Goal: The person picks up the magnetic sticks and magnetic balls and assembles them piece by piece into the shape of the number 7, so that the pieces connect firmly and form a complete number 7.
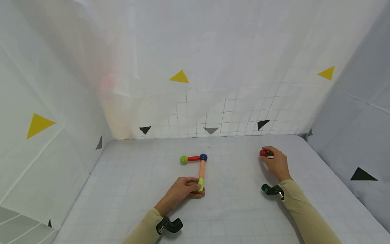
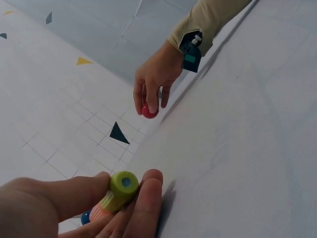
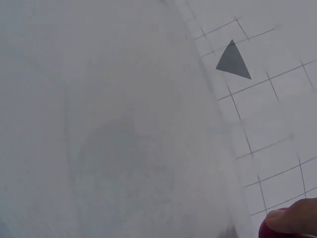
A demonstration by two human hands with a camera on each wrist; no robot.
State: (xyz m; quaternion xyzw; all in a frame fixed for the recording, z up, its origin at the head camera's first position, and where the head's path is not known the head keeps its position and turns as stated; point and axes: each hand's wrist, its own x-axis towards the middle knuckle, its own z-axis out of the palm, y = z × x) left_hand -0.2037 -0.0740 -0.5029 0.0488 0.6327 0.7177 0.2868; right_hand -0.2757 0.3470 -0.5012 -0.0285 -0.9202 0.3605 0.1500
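Observation:
My left hand (image 1: 186,188) pinches the yellow-green end (image 1: 200,184) of a toy building stick between thumb and fingers; its other part (image 1: 202,168) is coral orange. At the far end of that stick sits a dark blue ball (image 1: 203,157). From the blue ball a red stick (image 1: 193,158) runs left to a green ball (image 1: 183,159). Farther right, my right hand (image 1: 276,164) holds a red ball (image 1: 263,153) by its fingertips. In the left wrist view the red ball (image 2: 149,111) shows below the right fingers. Only a thumb and part of the ball (image 3: 270,229) appear in the right wrist view.
A white sheet with a faint grid covers the table (image 1: 231,203). White walls close in the back and both sides, marked with yellow triangles (image 1: 179,77) and black triangles (image 1: 262,124). Each wrist wears a dark camera mount (image 1: 172,225).

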